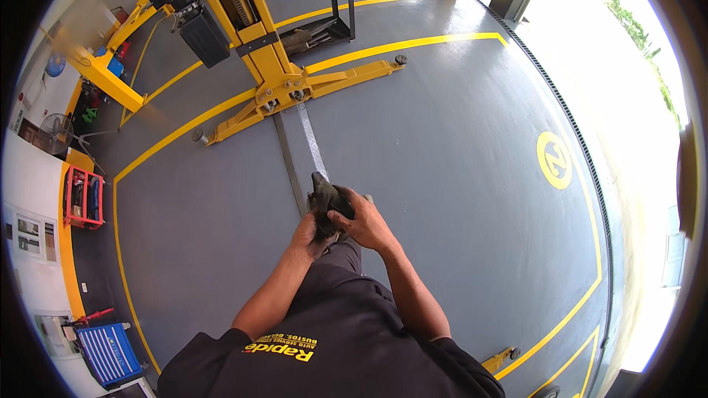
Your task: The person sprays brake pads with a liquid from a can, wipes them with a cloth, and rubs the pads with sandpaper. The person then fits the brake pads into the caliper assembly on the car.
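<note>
Near: left hand [306,237] and right hand [372,228], fingers [359,200] curled closed around dark cloth-like item [324,203] | Item: before the waist, above grey floor [450,177] | Done: item taken up; left: not set down, further handling indeterminable | Far: yellow lift [269,63], untouched

Bundle [328,200] between left hand [307,239] and right hand [366,224], lift post [270,65] ahead, stand [351,1] beyond, drawer chest [108,354] at left

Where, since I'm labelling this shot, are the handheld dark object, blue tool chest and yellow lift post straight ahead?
Dark object [329,198]: head view, its upper middle.
Blue tool chest [108,354]: head view, its drawer fronts.
Yellow lift post [271,66]: head view, its lower front.
</note>
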### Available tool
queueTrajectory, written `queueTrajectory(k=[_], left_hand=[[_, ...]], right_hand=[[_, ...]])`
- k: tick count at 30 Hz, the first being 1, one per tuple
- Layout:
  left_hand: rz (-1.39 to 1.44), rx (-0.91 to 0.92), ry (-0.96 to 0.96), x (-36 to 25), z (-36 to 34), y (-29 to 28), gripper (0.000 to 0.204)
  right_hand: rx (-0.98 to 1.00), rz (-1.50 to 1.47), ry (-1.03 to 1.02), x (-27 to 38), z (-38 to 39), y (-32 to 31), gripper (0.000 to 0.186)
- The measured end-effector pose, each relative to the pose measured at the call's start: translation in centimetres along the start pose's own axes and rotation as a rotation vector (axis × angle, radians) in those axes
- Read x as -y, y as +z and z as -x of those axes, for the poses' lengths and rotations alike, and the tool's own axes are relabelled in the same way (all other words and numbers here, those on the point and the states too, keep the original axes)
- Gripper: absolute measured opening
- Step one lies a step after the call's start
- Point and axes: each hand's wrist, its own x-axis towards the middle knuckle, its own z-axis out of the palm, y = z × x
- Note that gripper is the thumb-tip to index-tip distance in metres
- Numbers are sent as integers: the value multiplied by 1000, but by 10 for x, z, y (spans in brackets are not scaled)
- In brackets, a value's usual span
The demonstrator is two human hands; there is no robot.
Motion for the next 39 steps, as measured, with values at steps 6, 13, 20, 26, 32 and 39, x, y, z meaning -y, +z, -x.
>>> queueTrajectory(k=[6,13,20,26,32,39], left_hand=[[-76,21,64,-69,-196,63,32],[-102,181,-68,-140,-392,215,33],[12,60,12,-217,-571,300,30],[245,-27,225,-303,-674,308,31],[407,-116,435,-408,-744,318,29],[466,-107,630,-539,-806,281,39]], right_hand=[[68,-73,69,-46,-175,-99,62],[-104,-237,182,-93,-329,-279,42],[-273,-168,293,-196,-500,-426,36],[-99,-154,263,-193,-704,-495,37],[295,47,-32,-156,-918,-445,33],[452,124,-166,-93,-1111,-387,26]])
